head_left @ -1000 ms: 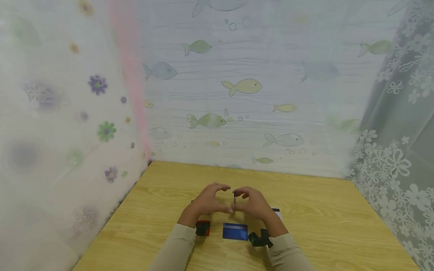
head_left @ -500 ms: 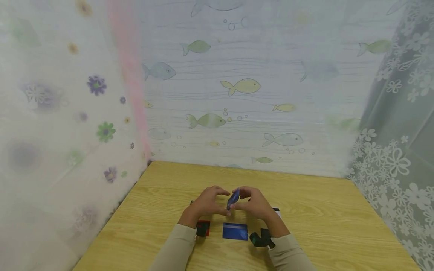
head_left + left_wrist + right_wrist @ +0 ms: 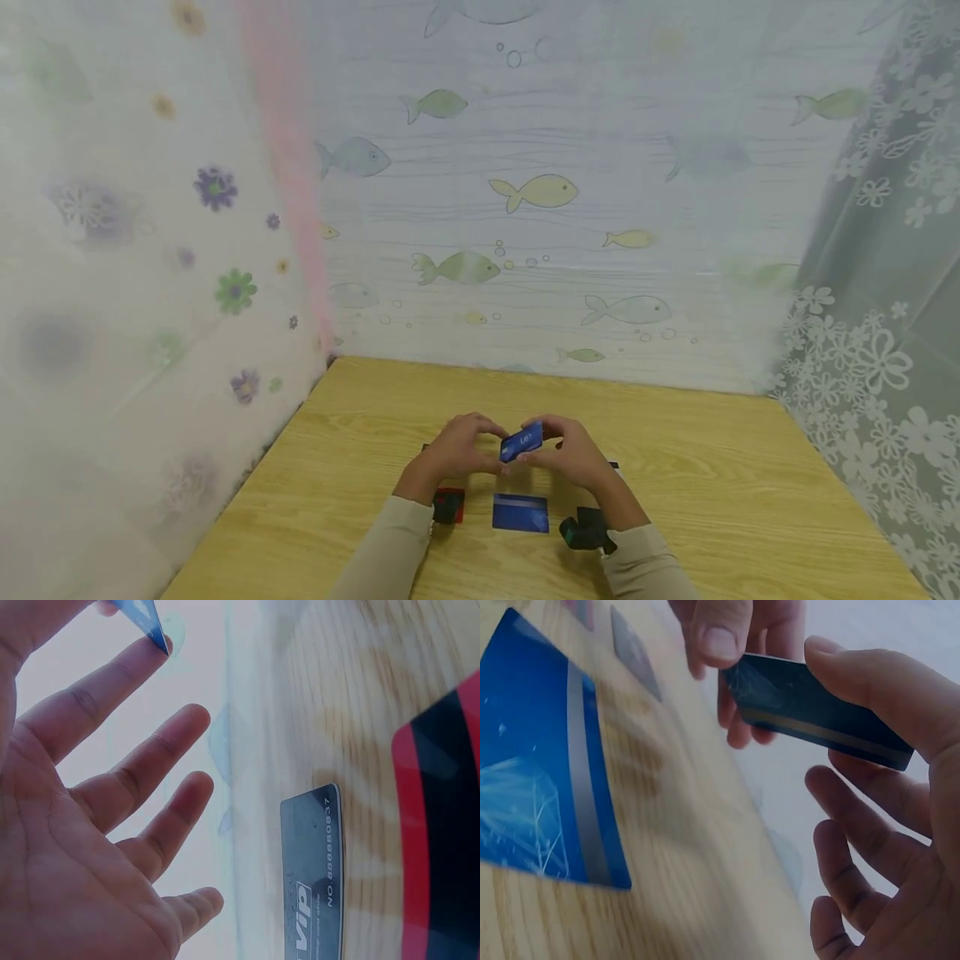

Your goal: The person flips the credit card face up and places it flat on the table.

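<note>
Between both hands, above the table, a blue plastic card [image 3: 521, 442] is held with its printed face toward the head camera. My right hand [image 3: 573, 454] pinches its right end between thumb and fingers. The thumb and index finger of my left hand [image 3: 453, 446] grip its left end at the corners, while the other fingers spread out loosely, as the left wrist view shows. In the right wrist view, a grey stripe runs along the back of the held card [image 3: 817, 712]. A second blue card [image 3: 521, 512] lies on the table below the hands, its stripe facing up.
On the left, a red and black card [image 3: 420, 825] and a dark VIP card [image 3: 311, 862] lie on the wooden table [image 3: 720, 467]. A white card with a black band [image 3: 615, 466] is mostly hidden behind the right wrist. Patterned curtains [image 3: 555, 275] enclose the table.
The held card, first edge-on in my right hand, has turned so its blue face shows, and its left end has come between my left thumb and index finger. The right hand shifted slightly right.
</note>
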### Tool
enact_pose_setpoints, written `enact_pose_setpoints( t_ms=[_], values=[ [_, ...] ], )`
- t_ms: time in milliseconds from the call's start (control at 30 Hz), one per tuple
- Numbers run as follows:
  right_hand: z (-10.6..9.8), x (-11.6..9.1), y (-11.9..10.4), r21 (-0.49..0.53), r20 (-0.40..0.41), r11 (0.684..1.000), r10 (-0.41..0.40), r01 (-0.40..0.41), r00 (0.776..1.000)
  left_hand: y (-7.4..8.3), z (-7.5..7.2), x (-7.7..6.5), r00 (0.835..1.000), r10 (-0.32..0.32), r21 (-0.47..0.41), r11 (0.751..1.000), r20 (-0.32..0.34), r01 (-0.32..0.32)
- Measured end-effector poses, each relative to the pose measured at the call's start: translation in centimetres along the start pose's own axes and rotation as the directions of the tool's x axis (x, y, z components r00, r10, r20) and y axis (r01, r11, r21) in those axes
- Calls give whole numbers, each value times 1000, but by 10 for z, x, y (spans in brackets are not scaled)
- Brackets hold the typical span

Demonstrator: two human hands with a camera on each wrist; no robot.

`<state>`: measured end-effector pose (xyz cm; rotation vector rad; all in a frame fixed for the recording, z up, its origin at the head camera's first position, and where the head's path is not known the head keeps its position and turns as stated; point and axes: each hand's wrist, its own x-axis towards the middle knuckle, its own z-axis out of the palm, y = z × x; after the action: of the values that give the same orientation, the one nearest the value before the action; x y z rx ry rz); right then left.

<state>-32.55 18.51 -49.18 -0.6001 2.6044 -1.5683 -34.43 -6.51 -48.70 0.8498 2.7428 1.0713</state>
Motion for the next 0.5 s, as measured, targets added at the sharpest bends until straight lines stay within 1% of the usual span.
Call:
enact_pose_setpoints(
  t_ms=[167, 233, 333, 500],
  values=[
    [-1, -3, 5, -13, 4, 1000, 7, -7, 1000, -3, 1, -1, 1000, 9, 50, 999, -14, -8],
    [-1, -4, 6, -24, 2, 1000, 5, -5, 1000, -3, 1, -1, 1000, 11, 54, 998, -20, -10],
    [-1, -5, 8, -50, -8, 999, 21, -21, 1000, -3, 0, -3, 1000, -1, 69, 998, -29, 3],
    [-2, -9, 10, -104, -48, 993, 47, -52, 998, -5, -1, -4, 998, -29, 91, 995, -54, 33]
  ],
)
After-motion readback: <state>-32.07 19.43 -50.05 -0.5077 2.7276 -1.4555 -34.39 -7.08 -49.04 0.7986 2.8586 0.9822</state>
